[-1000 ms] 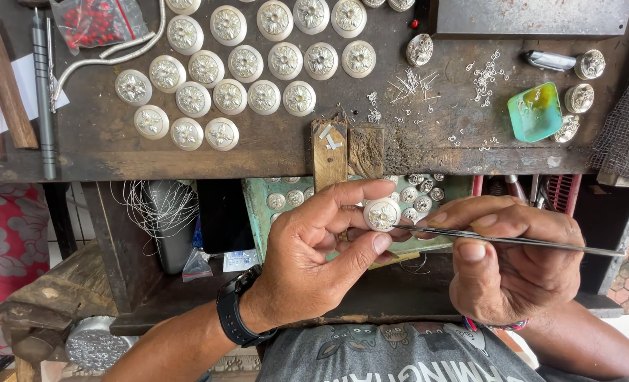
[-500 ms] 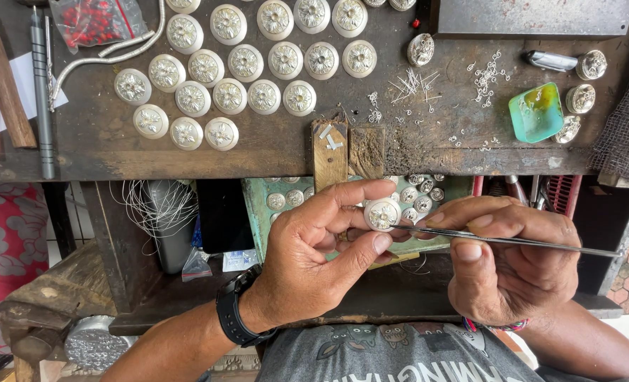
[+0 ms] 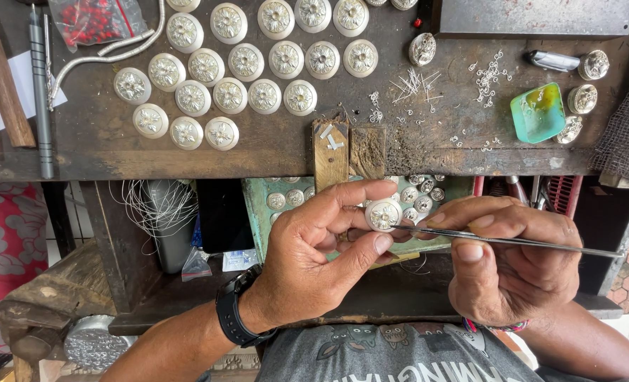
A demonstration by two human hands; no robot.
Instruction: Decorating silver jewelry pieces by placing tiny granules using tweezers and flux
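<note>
A small round silver disc (image 3: 383, 214) with a raised flower pattern is pinched at its rim between thumb and fingertips of the left hand (image 3: 314, 262), in front of the bench's near edge (image 3: 187, 166). The right hand (image 3: 512, 265) is closed on a thin metal tool (image 3: 505, 240), whose tip is set against the disc. The two hands are close together, fingers nearly touching.

The disc is judged light, stiff and smooth, hence slippery; its fine relief is likely to dent or scratch, so it is best held by the rim only.

Many like discs (image 3: 222, 71) are laid in rows at the bench's far left. A green tray (image 3: 538, 113) near the right edge appears to hold only specks. A bag (image 3: 91, 20) of red beads lies at the far left corner. More discs are kept in a green drawer (image 3: 258, 212) below the bench.
</note>
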